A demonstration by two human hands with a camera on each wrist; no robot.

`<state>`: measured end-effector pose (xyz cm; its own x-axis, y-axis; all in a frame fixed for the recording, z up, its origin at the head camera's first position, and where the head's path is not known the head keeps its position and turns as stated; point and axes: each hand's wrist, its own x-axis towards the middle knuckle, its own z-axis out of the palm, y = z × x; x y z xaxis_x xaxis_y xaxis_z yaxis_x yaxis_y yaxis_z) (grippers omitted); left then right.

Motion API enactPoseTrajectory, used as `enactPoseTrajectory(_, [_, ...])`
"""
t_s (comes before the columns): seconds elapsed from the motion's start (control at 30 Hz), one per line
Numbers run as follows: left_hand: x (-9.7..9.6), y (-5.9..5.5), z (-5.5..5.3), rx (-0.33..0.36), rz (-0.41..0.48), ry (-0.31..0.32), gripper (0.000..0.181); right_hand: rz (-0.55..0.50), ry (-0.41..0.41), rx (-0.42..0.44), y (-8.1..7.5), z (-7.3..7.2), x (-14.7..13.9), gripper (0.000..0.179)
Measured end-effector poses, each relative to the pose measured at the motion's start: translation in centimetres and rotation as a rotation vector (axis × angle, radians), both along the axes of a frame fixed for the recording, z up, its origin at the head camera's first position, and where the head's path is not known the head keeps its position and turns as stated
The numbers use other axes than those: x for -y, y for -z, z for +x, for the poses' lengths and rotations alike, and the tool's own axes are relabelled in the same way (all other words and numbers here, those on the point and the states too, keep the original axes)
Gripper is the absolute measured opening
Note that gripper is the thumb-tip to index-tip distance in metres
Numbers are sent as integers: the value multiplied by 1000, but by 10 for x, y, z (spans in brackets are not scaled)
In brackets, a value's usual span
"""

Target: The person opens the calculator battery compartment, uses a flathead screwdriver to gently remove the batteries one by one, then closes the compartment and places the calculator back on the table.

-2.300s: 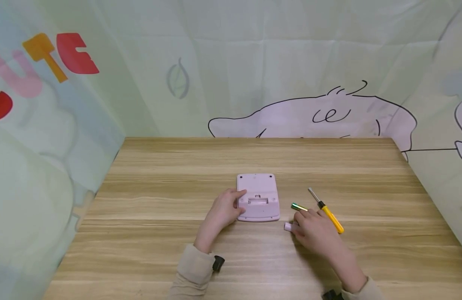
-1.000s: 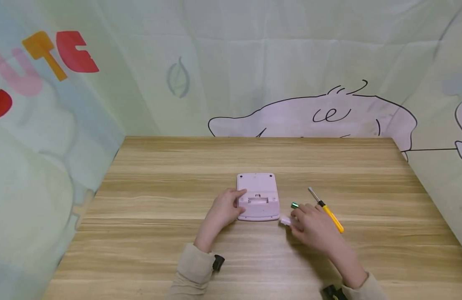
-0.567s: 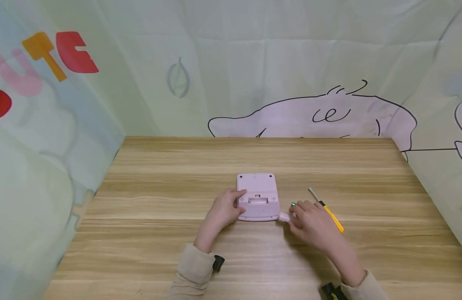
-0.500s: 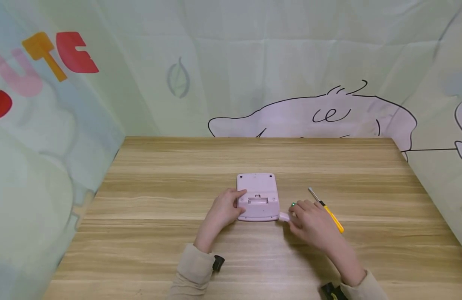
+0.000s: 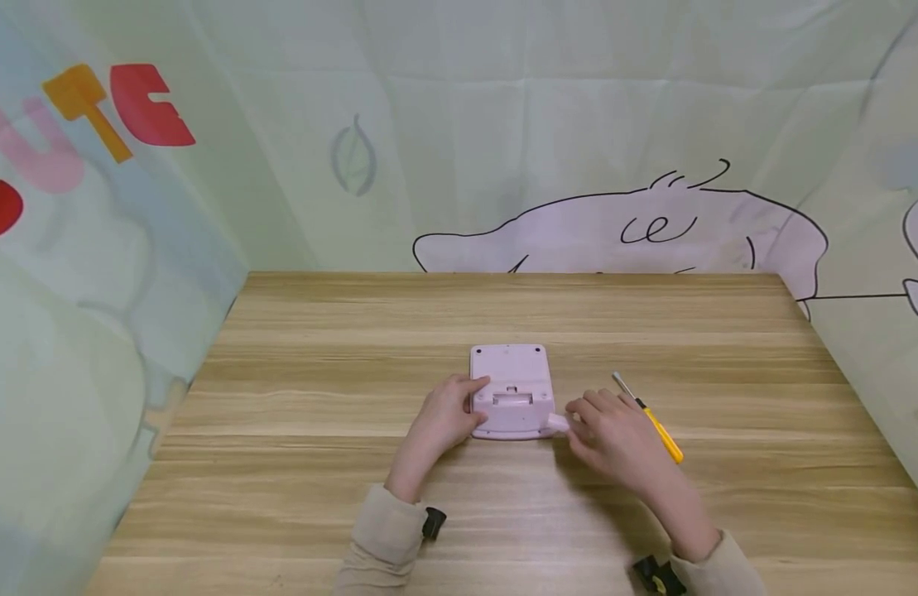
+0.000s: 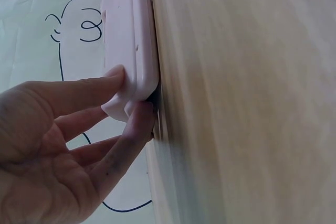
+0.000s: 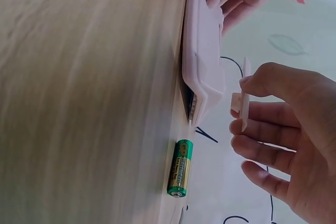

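A pale pink calculator (image 5: 509, 364) lies face down on the wooden table, with an uncovered battery slot (image 5: 513, 399) in its back. My left hand (image 5: 445, 414) grips its left edge, thumb on the back and fingers against the side, as the left wrist view shows. Between thumb and fingers my right hand (image 5: 618, 434) pinches a small pink battery cover (image 7: 245, 109), tilted just above the calculator's lower right corner. A green and gold battery (image 7: 181, 169) lies on the table below the right hand; the hand hides it in the head view.
To the right of the right hand lies a yellow-handled screwdriver (image 5: 661, 434), its metal tip pointing away. The table (image 5: 339, 331) ends at a printed cloth backdrop (image 5: 459, 165) at the back and left.
My right hand has lifted the battery cover and moved it left, over the calculator's corner. The battery has gone out of sight behind that hand in the head view. The left hand stays put.
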<state>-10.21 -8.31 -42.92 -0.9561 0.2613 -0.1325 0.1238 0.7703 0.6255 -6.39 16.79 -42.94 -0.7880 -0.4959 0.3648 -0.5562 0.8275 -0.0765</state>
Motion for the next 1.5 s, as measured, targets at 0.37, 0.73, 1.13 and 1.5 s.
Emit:
enactPoseTrajectory(0.37, [0,-1,1,-7,4,2,52,-21,14,27,-1,-3,7,27])
enactPoseTrajectory(0.73, [0,0,1,0,11,-7,53,-32,-16,14,0,-10,13,29])
enactPoseTrajectory(1.13, [0,0,0,-5,12,1,53,5,9,-39,4,-17,22,32])
enactPoseTrajectory(1.5, [0,-1,1,9,-10,-5,55,-6,-11,-28,5,-24,31,30])
